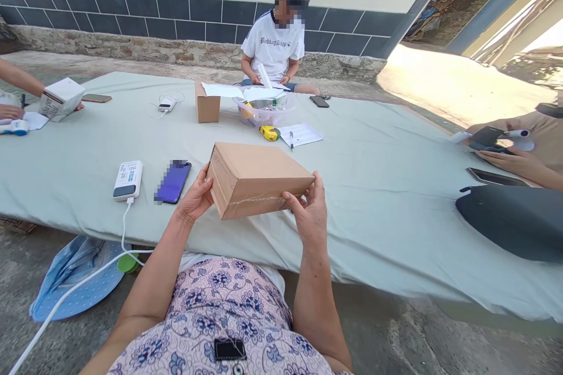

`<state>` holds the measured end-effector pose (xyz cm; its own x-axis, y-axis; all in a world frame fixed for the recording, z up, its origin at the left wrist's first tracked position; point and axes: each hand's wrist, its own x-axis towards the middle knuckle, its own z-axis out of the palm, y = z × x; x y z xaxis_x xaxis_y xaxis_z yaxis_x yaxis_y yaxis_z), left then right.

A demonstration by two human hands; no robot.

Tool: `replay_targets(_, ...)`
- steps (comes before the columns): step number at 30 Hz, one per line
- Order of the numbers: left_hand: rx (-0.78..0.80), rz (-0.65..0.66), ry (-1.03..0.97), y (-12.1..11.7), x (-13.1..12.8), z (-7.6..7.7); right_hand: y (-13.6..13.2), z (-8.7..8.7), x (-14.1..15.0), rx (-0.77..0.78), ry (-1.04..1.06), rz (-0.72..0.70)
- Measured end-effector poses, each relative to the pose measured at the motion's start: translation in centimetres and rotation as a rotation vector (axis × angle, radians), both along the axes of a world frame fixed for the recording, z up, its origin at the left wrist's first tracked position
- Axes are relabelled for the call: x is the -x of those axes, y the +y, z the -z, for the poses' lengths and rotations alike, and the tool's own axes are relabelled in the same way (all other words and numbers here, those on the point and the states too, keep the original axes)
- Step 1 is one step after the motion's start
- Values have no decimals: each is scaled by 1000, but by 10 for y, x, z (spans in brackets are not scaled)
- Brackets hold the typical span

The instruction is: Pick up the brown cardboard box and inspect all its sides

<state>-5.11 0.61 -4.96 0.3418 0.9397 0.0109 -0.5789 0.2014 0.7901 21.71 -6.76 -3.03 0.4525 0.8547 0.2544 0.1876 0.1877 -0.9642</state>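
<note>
A closed brown cardboard box [257, 176], taped along its near side, is held just above the near edge of the pale green cloth-covered table [378, 187]. My left hand [196, 196] grips its left end, thumb on the face. My right hand [309, 208] clasps its right near corner, fingers curled around the edge.
A white power bank [127, 180] with a cable and a phone [173, 181] lie left of the box. Farther back stand a small cardboard box [206, 104], a clear tub [264, 111], a yellow tape measure [269, 132] and a paper [301, 134]. A person sits opposite; other people's hands work at both sides.
</note>
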Motion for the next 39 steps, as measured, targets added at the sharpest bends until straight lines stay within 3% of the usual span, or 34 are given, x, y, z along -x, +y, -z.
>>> replay_targets(4,-41,-61,29,-1,-2,-3,1,5,-1,10,4,-26)
replay_targets(10,-84,-179,47,-3,-9,-7,0,6,3,-7,3,45)
replay_targets(16,-214,-332,153,-10,-23,-17,-6,0,13,-95,43,-18)
replay_targets(21,-431,-446,268,-21,-34,-21,-11,-6,25,-129,-14,-78)
replay_targets(25,-653,-461,446,-31,-40,-23,-10,-7,31,-113,0,-57)
replay_targets(28,-881,-505,603,-35,-44,-23,-7,-3,28,-66,3,-94)
replay_targets(33,-1312,-692,763,-33,-50,-20,-2,5,24,-90,12,-105)
replay_targets(36,-1343,-741,801,-32,-49,-21,-1,5,24,-84,35,-59)
replay_targets(39,-1231,-695,743,-33,-45,-23,0,0,25,-70,52,32)
